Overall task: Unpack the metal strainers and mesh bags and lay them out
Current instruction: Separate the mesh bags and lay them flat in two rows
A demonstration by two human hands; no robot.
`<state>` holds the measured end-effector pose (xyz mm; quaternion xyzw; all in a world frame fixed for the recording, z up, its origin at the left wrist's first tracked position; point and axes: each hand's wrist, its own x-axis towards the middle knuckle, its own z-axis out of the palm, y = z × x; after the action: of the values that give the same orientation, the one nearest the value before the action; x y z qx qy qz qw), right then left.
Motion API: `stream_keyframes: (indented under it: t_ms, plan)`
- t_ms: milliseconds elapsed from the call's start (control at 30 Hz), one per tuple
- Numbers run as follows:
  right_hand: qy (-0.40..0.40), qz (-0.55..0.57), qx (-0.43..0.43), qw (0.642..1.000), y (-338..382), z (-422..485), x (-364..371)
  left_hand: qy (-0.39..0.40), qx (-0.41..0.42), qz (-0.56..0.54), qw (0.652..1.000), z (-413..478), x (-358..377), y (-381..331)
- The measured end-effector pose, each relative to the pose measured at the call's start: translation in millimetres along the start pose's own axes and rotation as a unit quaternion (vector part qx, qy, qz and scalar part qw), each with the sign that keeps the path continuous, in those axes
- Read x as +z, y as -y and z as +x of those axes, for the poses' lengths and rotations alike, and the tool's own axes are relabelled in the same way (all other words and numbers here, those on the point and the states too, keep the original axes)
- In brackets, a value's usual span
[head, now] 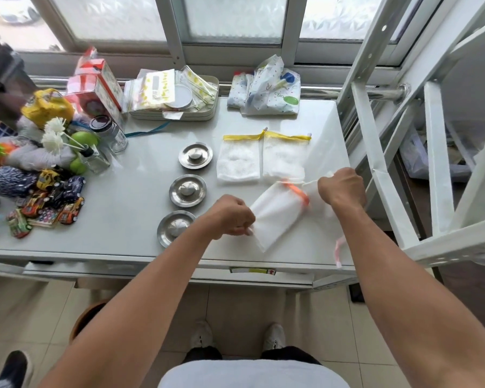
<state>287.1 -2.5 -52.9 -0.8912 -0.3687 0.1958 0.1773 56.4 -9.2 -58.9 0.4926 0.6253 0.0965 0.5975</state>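
Three round metal strainers lie in a column on the white table [140, 214]: far [195, 156], middle [188, 190], near [176, 228]. Two white mesh bags with yellow trim lie flat side by side, the left one [238, 161] and the right one [284, 158]. A third white mesh bag with orange trim [275, 214] is stretched slantwise between my hands. My left hand [231, 217] grips its bottom corner. My right hand [342, 189] is closed on its drawstring near the orange top. A clear plastic wrapper [326, 163] lies under my right hand.
A tray of packets [177, 93] and a printed bag [269, 88] sit at the back. Toy cars [53, 200], a jar [109, 133], cartons and other clutter crowd the left side. A white metal rack [403, 135] stands at the right edge.
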Motion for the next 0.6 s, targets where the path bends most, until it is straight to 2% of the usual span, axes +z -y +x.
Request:
stream_keyframes:
  t_ms: [167,267,367,500,600]
  plan:
    - [0.073,-0.017,-0.031,0.997,5,-1,-5,0.005,-0.064,0.128,0.990,-20,-15,14]
    - [0.134,-0.044,-0.028,0.990,8,-1,-10,-0.058,-0.022,0.148,0.987,-20,-11,17]
    - [0.185,-0.053,-0.014,0.981,12,1,-14,-0.106,-0.009,0.121,0.987,-25,-14,21]
    - [0.268,-0.004,0.012,0.963,10,4,-22,-0.138,-0.016,0.102,0.985,-36,-17,23]
    - [0.295,0.048,0.017,0.954,10,-2,-28,-0.124,-0.037,0.197,0.972,-46,-17,20]
